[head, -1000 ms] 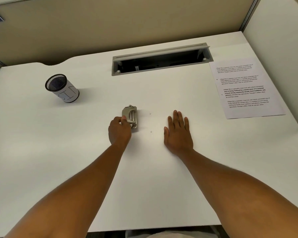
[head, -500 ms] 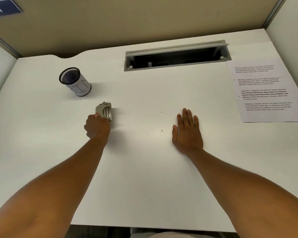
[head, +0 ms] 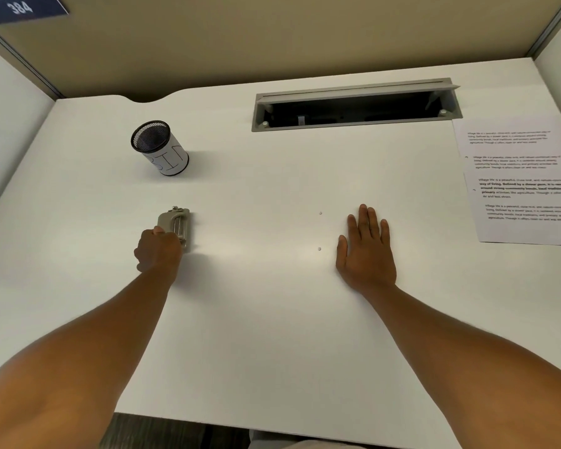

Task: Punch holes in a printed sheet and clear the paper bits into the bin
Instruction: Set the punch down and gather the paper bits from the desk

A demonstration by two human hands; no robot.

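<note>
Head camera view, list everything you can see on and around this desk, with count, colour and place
Hole punch: one, silver metal, left of centre, under the left hand's grip.
Paper bits: two, white, lying apart mid-desk beside the right hand.
Bin: one, black mesh with white label, back left.
Printed sheet: one, white with black text, right edge.
Cable tray: one, grey, open, back of desk.
Number plate: one, dark blue, top left.
Desk: one, white.
Left hand: on the punch.
Right hand: flat, open, on the desk.
</note>
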